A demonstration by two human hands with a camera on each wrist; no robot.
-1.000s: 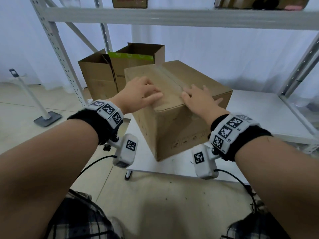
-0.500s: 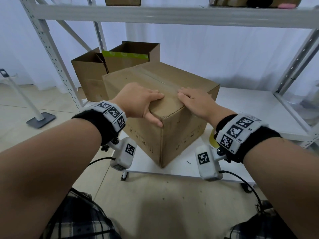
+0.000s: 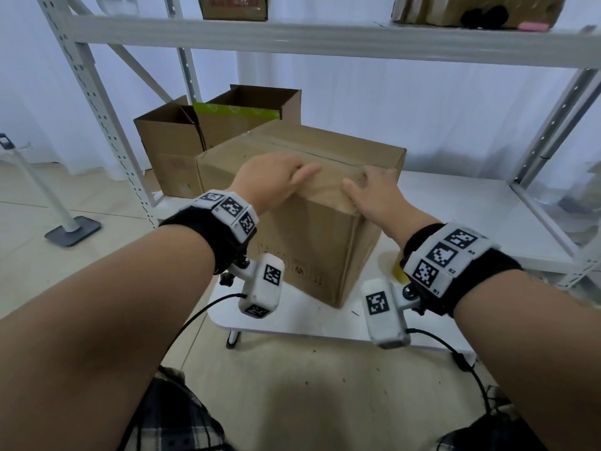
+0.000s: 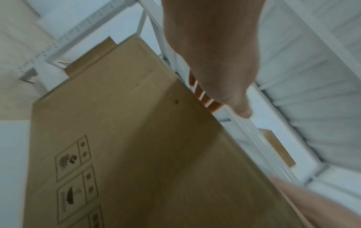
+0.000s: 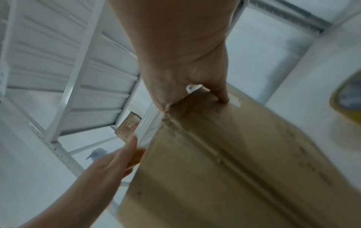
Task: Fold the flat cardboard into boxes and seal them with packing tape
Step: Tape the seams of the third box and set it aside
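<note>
A closed brown cardboard box (image 3: pixel 325 249) stands on a low white table (image 3: pixel 292 320), with a taped seam (image 3: pixel 325 156) running along its top. My left hand (image 3: pixel 276 177) lies on the top near the front edge, fingers flat. My right hand (image 3: pixel 374 193) rests beside it on the same edge. In the right wrist view my right hand (image 5: pixel 181 54) has its thumb pressed on the box (image 5: pixel 215 169) side, where a tape end shows. The left wrist view shows my left hand (image 4: pixel 215 61) over the box (image 4: pixel 136 138) edge. A yellow tape roll (image 3: pixel 398 271) sits half hidden behind my right wrist.
Two open cardboard boxes (image 3: pixel 169 138) (image 3: pixel 260 105) stand behind the closed one. White metal rack uprights (image 3: pixel 107 125) flank the table and a shelf (image 3: pixel 325 37) above holds more cartons. A pole stand (image 3: pixel 71 227) is on the floor at left.
The box has been turned on the table. Both hands have shifted along its top to the near edge, and the left thumb no longer hooks down the corner.
</note>
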